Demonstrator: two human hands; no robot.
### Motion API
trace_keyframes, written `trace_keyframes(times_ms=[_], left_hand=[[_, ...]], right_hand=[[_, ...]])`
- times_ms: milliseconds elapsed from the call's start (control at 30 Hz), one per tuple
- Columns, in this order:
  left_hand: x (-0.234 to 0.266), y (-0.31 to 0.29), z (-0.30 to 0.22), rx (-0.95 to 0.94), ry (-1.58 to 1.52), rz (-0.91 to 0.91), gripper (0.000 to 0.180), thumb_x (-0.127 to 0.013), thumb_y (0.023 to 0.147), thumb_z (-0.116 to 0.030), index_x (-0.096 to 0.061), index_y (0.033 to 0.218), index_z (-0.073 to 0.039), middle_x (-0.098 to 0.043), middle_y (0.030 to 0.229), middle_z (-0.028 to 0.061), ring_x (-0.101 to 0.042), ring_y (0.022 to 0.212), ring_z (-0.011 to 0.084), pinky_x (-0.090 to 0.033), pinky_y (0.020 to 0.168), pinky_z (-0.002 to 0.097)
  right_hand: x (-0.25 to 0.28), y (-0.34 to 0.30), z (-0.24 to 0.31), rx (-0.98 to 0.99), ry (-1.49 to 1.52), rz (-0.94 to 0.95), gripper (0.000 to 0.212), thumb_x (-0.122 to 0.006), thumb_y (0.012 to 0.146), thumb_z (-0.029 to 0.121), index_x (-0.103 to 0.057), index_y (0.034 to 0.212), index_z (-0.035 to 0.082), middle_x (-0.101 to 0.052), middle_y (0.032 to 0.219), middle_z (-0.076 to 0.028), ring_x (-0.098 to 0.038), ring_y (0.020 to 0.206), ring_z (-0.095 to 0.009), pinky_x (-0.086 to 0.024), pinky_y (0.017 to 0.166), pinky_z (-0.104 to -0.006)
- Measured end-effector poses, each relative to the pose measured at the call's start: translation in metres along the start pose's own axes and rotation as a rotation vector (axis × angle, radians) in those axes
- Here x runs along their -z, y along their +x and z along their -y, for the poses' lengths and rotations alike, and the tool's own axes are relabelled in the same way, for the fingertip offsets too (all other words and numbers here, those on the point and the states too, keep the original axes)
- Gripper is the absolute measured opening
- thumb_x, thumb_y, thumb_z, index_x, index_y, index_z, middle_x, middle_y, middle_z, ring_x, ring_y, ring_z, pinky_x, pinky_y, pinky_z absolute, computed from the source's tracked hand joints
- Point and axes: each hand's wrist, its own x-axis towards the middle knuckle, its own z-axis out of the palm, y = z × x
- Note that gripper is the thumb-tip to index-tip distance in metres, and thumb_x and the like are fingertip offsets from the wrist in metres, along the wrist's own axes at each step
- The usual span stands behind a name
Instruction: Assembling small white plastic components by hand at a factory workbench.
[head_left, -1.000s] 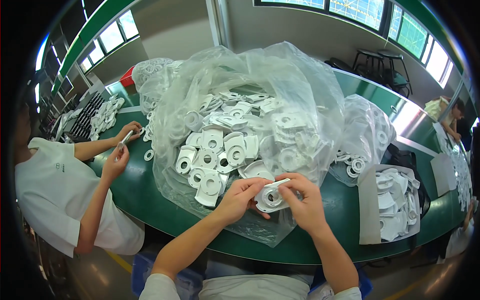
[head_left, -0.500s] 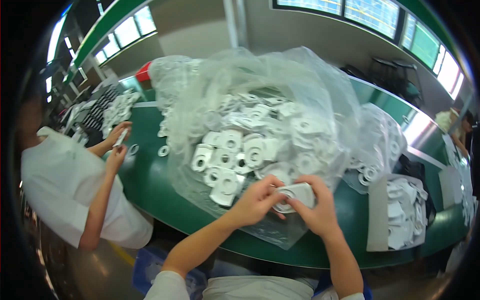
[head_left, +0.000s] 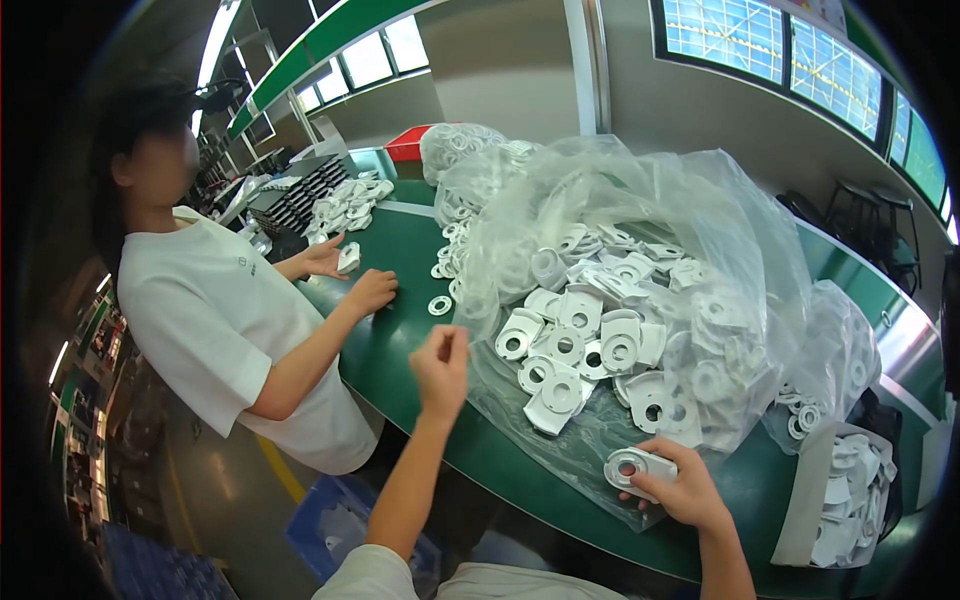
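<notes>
My right hand (head_left: 680, 487) grips a white plastic part (head_left: 648, 468) by its side, over the near edge of the clear plastic bag. The part is flat, with one rounded end and a round hole inside a raised ring. My left hand (head_left: 440, 372) is raised left of the bag, fingers curled together; whether anything is in them is hidden. Just beyond it lies a loose white ring (head_left: 440, 305) on the green table (head_left: 400, 345). In front of both hands the open bag (head_left: 735, 190) holds a heap of similar white parts (head_left: 580, 310).
At the left a co-worker in a white shirt (head_left: 215, 310) holds a small white piece (head_left: 348, 258). Behind are black trays (head_left: 300, 195) and a red bin (head_left: 406, 145). A carton (head_left: 800, 500) of white pieces stands right; a blue bin (head_left: 325, 510) sits below the table's edge.
My left hand has let go of the white part and moved away to the left. My right hand keeps hold of it alone. The view has swung left, showing more of the co-worker.
</notes>
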Motion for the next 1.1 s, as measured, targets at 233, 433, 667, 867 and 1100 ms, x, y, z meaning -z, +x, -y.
trace_keyframes(times_ms=[233, 433, 667, 867, 1100], left_hand=[[-0.001, 0.063, 0.072, -0.306, 0.545, 0.093, 0.023, -0.065, 0.077, -0.005, -0.065, 0.1, -0.008, -0.061, 0.096, 0.0115, -0.058, 0.091, 0.028, -0.047, 0.079, 0.04], [-0.007, 0.082, 0.087, -0.322, 0.733, 0.294, 0.04, -0.066, 0.078, -0.011, -0.058, 0.117, -0.013, -0.059, 0.106, 0.0106, -0.053, 0.102, 0.031, -0.045, 0.086, 0.0426], [0.017, 0.065, 0.053, -0.266, 0.643, 0.333, 0.022, -0.068, 0.075, -0.012, -0.067, 0.097, -0.01, -0.059, 0.102, 0.0088, -0.057, 0.095, 0.0275, -0.048, 0.079, 0.0381], [0.038, 0.057, 0.021, -0.31, 0.583, 0.324, 0.018, -0.074, 0.068, -0.01, -0.069, 0.085, -0.008, -0.056, 0.09, 0.0079, -0.057, 0.085, 0.0266, -0.047, 0.077, 0.0338], [0.056, 0.056, 0.022, -0.076, 0.451, 0.544, 0.017, -0.073, 0.069, -0.005, -0.068, 0.085, -0.005, -0.053, 0.087, 0.0084, -0.057, 0.078, 0.0216, -0.047, 0.07, 0.0328]], right_hand=[[0.003, 0.005, -0.013, -0.021, -0.009, 0.021, 0.025, -0.064, 0.084, 0.001, -0.057, 0.108, -0.003, -0.067, 0.092, -0.012, -0.07, 0.075, -0.02, -0.054, 0.054, -0.0257], [-0.001, 0.003, -0.005, -0.069, 0.012, 0.014, 0.022, -0.062, 0.085, 0.0, -0.059, 0.106, -0.002, -0.067, 0.092, -0.01, -0.069, 0.075, -0.017, -0.053, 0.057, -0.0256], [0.001, 0.003, -0.006, -0.056, -0.004, 0.016, 0.021, -0.063, 0.085, 0.002, -0.059, 0.106, -0.003, -0.066, 0.092, -0.009, -0.068, 0.075, -0.016, -0.053, 0.058, -0.0256], [0.002, 0.005, -0.007, -0.051, -0.005, 0.026, 0.022, -0.063, 0.086, 0.003, -0.059, 0.106, -0.002, -0.066, 0.092, -0.009, -0.067, 0.074, -0.015, -0.053, 0.058, -0.0255], [0.003, 0.005, -0.011, -0.026, -0.009, 0.042, 0.021, -0.063, 0.086, 0.003, -0.058, 0.106, -0.003, -0.066, 0.092, -0.01, -0.068, 0.075, -0.017, -0.054, 0.057, -0.0262]])
